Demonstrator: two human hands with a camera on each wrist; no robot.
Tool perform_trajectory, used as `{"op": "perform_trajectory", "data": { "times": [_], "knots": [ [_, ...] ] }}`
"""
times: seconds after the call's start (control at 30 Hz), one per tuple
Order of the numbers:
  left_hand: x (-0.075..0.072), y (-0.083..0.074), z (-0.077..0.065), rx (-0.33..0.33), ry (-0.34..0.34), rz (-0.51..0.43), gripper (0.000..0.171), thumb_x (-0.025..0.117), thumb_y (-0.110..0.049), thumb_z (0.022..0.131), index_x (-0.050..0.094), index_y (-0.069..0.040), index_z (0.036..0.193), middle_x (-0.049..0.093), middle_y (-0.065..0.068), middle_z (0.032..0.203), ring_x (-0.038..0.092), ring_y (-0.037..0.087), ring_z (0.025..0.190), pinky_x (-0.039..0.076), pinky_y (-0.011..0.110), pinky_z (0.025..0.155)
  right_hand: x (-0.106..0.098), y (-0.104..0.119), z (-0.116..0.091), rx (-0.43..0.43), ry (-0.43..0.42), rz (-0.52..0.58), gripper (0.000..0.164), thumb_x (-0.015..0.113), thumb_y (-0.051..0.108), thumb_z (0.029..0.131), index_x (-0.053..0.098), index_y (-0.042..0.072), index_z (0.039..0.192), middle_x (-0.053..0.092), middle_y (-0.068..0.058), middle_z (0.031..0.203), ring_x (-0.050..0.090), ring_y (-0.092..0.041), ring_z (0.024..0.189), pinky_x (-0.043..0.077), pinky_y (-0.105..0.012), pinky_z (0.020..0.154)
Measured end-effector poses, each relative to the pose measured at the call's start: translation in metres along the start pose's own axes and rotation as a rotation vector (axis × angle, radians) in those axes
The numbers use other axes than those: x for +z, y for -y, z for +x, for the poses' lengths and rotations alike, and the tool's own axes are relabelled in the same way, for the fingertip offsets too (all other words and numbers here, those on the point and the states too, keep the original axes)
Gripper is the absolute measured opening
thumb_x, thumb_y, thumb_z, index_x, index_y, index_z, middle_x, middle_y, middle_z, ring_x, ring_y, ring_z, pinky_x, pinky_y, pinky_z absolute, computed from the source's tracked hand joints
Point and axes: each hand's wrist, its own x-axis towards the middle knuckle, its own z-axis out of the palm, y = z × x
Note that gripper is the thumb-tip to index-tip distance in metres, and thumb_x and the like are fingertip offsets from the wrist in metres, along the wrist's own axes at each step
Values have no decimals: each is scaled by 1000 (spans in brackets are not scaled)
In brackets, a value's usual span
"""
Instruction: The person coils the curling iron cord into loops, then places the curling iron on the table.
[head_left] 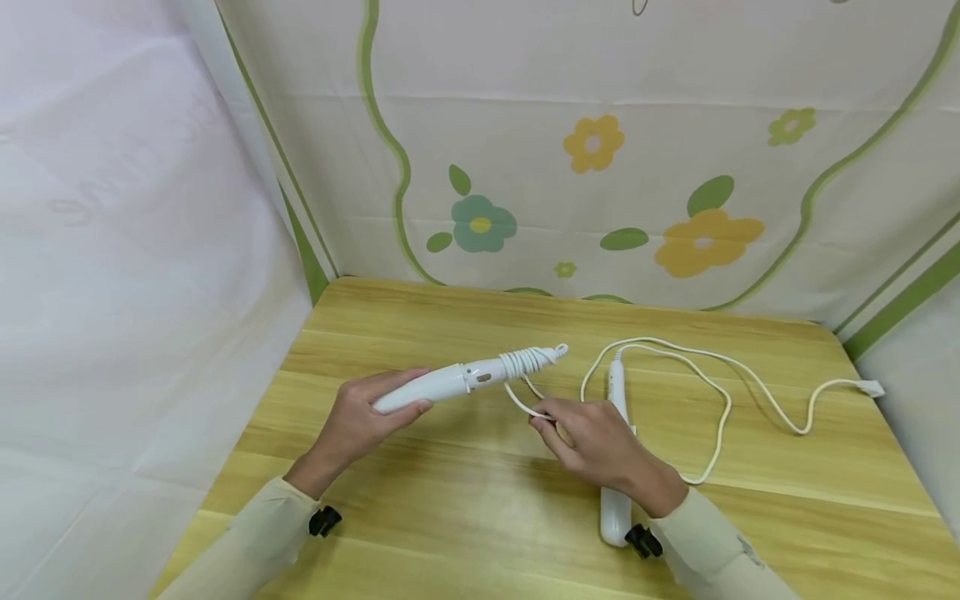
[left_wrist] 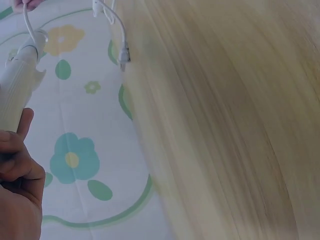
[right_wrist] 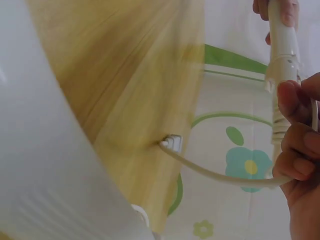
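Note:
My left hand (head_left: 367,408) grips the thick end of a white hair styling iron (head_left: 431,387), holding it above the table and pointing right. White cord (head_left: 525,361) is wound in several turns round the iron's narrow end. A loose length of that cord (head_left: 517,400) runs down to my right hand (head_left: 592,437), which pinches it between thumb and fingers. In the right wrist view a plug (right_wrist: 172,143) shows on the cord leading from the right fingers. A second white styling iron (head_left: 617,512) lies on the table, partly hidden under my right hand and forearm.
The second iron's cord (head_left: 723,417) loops over the right side of the wooden table (head_left: 450,517), ending in a plug (head_left: 870,387) near the right edge. A flower-printed cloth (head_left: 525,167) hangs behind the table, and white cloth (head_left: 135,292) hangs at the left.

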Motion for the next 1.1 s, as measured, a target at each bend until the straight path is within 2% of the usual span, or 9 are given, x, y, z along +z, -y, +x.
{"op": "perform_trajectory", "data": {
  "times": [0.1,0.2,0.33,0.43,0.67,0.97,1.03,1.1],
  "knots": [
    [0,2,0,15,9,30,45,92,-6,86,81,-11,129,83,10,121,76,13,92,62,30,71,-6,-2,0,-12,1,-2,6,76,12,100,72,17,98,60,16,75,33,9,60,25,-10,52],
    [0,3,0,22,34,68,44,92,-10,87,81,-14,129,83,8,121,76,14,94,62,31,72,-13,-6,1,-38,-4,-13,5,72,17,105,73,16,101,65,14,79,41,7,61,30,-11,52],
    [0,4,0,41,107,86,43,91,-14,88,81,-15,130,83,7,121,76,14,93,62,31,72,-19,-11,8,-86,-33,-31,22,61,30,114,73,17,101,66,13,80,49,4,61,34,-12,52],
    [1,5,0,75,169,79,43,91,-15,88,81,-15,130,83,8,119,75,12,89,61,29,69,-20,-13,16,-131,-70,-39,30,54,36,116,72,18,100,65,12,80,49,3,60,33,-11,52],
    [-1,5,0,170,284,56,43,92,-14,87,81,-13,129,84,8,117,78,12,91,63,28,71,-23,-21,25,-193,-105,-65,34,56,39,115,79,20,100,73,12,87,54,4,59,35,-13,50],
    [-4,-3,3,205,407,-58,40,91,-13,88,81,-9,127,84,10,116,78,11,92,62,25,72,-19,-25,25,-229,-26,-53,38,57,42,113,81,19,96,72,11,87,59,4,64,42,-14,52],
    [-5,-5,2,176,423,-110,40,91,-13,88,81,-8,126,83,12,117,79,11,92,63,27,70,-18,-24,24,-218,-1,-27,38,56,43,113,81,19,96,72,11,87,58,4,65,43,-14,53],
    [-6,-6,0,108,443,-192,39,90,-11,89,81,-6,127,82,14,120,78,11,89,63,29,68,-18,-24,23,-200,26,20,38,56,43,113,81,19,97,72,11,88,60,4,69,47,-15,57]
  ]
}}
